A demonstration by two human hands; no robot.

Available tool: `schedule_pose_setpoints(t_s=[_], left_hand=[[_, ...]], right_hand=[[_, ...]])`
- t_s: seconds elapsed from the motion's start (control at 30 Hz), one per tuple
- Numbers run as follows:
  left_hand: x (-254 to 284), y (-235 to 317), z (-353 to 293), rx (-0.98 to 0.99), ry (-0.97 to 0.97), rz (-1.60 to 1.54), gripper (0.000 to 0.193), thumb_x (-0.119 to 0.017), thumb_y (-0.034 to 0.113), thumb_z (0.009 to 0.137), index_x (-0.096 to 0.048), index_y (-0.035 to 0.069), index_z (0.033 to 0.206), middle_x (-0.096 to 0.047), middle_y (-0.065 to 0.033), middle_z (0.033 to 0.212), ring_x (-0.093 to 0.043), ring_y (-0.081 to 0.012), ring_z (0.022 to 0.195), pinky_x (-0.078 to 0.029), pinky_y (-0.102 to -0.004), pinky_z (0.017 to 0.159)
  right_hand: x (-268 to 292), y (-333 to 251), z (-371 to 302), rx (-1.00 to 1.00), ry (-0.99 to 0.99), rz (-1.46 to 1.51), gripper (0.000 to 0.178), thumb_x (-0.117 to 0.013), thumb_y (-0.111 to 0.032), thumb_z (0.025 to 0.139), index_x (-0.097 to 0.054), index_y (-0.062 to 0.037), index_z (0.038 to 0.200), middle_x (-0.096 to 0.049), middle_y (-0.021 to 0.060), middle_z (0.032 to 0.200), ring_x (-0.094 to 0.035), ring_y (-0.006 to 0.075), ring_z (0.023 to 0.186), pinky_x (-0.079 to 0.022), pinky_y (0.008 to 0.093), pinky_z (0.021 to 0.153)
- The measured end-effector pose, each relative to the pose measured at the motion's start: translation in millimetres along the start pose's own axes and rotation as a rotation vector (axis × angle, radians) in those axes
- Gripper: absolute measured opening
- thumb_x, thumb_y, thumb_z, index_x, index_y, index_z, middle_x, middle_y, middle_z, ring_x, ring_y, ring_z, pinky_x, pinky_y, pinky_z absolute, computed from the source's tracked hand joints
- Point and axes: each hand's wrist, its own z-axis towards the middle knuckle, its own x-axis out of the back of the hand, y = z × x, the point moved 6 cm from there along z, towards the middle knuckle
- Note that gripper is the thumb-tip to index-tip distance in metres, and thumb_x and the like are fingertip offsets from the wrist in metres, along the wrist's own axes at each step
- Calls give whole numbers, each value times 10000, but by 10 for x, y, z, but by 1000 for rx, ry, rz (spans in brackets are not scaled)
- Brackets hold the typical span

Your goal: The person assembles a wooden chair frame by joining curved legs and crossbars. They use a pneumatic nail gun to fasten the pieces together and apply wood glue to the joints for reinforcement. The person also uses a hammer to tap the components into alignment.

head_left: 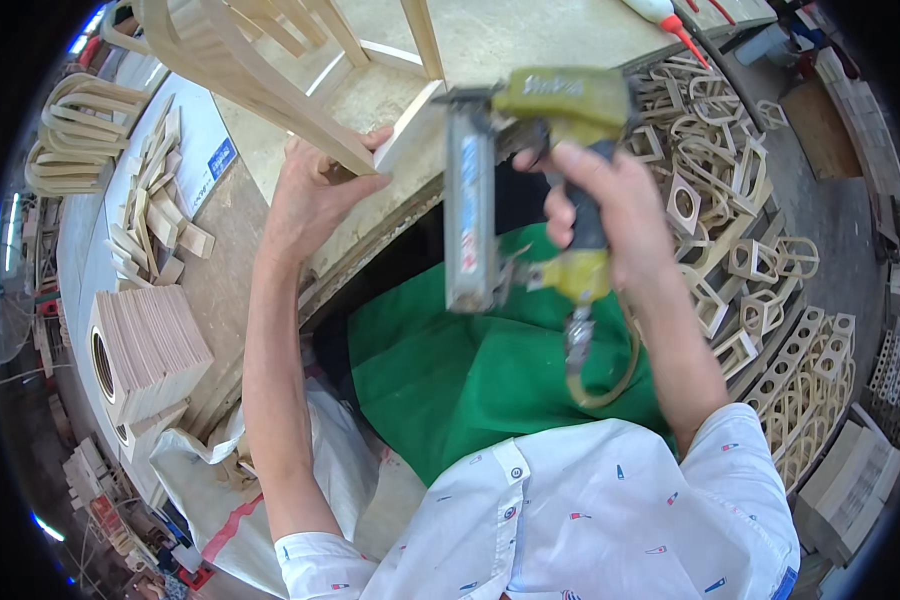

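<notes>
Wooden frame [260,90], pale, with rounded bars, at the worktop's [530,40] near edge, left of centre. In the head view, the left hand's [315,195] grip is clamped on its near corner, thumb and fingers on opposite sides. The right hand's [615,205] grip is closed around the handle of a yellow-green nail gun [560,95], just right of the frame.

At near left, an open white sack [195,485] holds wood scraps. The frame's far end is cut off above, and some left fingertips are behind wood. The nail gun is blurred; whether its nose touches the frame, I cannot tell.

To the left are loose offcuts [155,215] and a stack of plates [160,345] with round holes. To the right lies a heap of wooden loops [745,262]; at far right, a red-nozzled bottle [655,12]. The gun's hose [597,403] curls over green cloth [450,370].
</notes>
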Motion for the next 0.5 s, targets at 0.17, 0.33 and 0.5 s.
schedule_pose_setpoints(t_s=[0.17, 0.33, 0.5], left_hand=[[-13, 63, 27, -82, -3, 98, 295, -785, 80, 717, -736, 69, 1008, -633, 24, 919, -569, -119, 949, -217, -339, 1142], [-2, 34, 3, -94, -1, 125, 341, -780, 91, 724, -734, 101, 1062, -609, 29, 905, -568, -123, 942, -213, -344, 1148], [-4, 18, 11, -72, -8, 144, 346, -783, 97, 716, -733, 99, 1058, -643, 7, 973, -512, -178, 990, -327, -343, 1016]], right_hand=[[-267, 468, -229, -54, -42, 175, 300, -558, -135, 941, -498, 69, 1152, -618, 192, 1091, -532, 103, 559, -480, 261, 463], [-334, 562, -272, -38, -41, 212, 277, -555, -135, 945, -488, 56, 1134, -613, 196, 1098, -535, 103, 564, -484, 262, 471], [-349, 569, -279, -37, -33, 252, 234, -579, -123, 930, -525, 37, 1093, -636, 120, 984, -556, 101, 554, -484, 260, 470]])
